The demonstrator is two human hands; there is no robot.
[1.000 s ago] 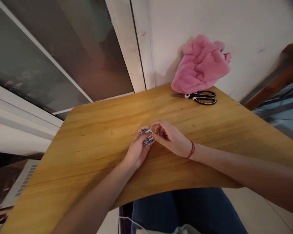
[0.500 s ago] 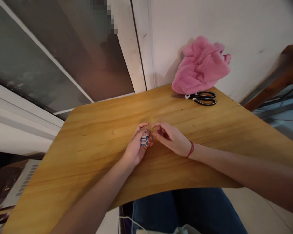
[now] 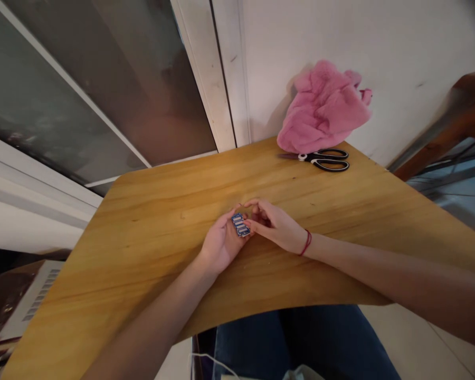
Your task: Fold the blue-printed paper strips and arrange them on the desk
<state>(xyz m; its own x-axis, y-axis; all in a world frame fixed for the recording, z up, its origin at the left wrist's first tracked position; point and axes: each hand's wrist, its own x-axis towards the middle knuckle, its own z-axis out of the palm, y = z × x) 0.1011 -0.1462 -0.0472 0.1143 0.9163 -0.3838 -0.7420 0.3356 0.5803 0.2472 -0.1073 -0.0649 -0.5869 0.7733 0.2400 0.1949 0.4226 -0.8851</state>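
Note:
A small flat piece with blue outlines and pale bars (image 3: 240, 225) rests across the fingers of my left hand (image 3: 220, 244), which is turned palm up and curled around it. My right hand (image 3: 275, 224) meets it from the right, thumb tip on the piece's lower right edge. The other right fingers bend in behind, partly hidden, and a red cord circles that wrist. Both hands are just above the wooden table (image 3: 162, 227). What kind of piece it is I cannot make out.
Black-handled scissors (image 3: 326, 160) lie at the table's back right, beside a bundled pink plush cloth (image 3: 326, 111) against the wall. A sliding glass door (image 3: 114, 79) borders the back left. A white cable (image 3: 214, 359) hangs near my lap.
My left thumb has drawn back, so more of the piece shows, now tilted differently. My right hand has closed the gap and its thumb now touches the piece.

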